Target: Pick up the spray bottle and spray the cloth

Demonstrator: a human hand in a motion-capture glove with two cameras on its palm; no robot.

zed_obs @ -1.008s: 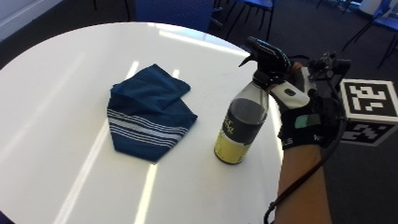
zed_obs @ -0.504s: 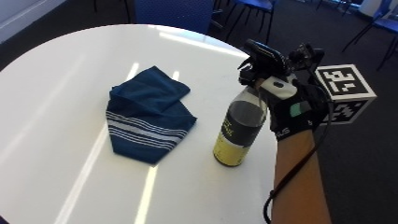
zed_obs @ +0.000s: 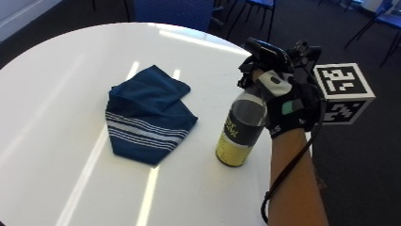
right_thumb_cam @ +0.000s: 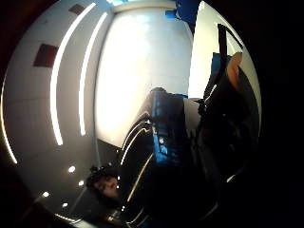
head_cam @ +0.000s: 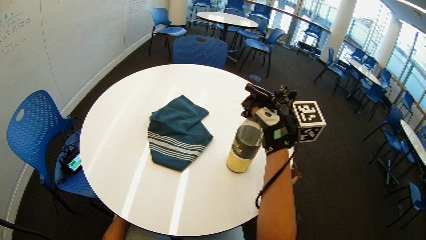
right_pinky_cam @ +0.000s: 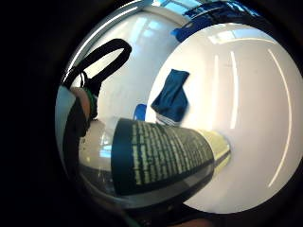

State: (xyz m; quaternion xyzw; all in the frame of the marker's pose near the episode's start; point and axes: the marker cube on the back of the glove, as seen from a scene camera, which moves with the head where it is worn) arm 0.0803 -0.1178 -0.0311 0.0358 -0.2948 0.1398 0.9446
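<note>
The white round table (zed_obs: 56, 94) carried a folded blue cloth (zed_obs: 147, 115) at nine o'clock of the upright spray bottle (zed_obs: 241, 127). The gloved right hand (zed_obs: 288, 103) wrapped its neck. Pick-up step; next, lift and aim the nozzle clothward.

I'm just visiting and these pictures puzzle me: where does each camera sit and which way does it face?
Outside view: above the table, facing the gloved hand at the spray bottle.
Wide outside view: higher up, whole table, forearm.
Little-finger palm view: on the palm, facing bottle and cloth; strap shows.
Thumb palm view: facing the bottle's top; fingertip shows.
All share the bottle.
</note>
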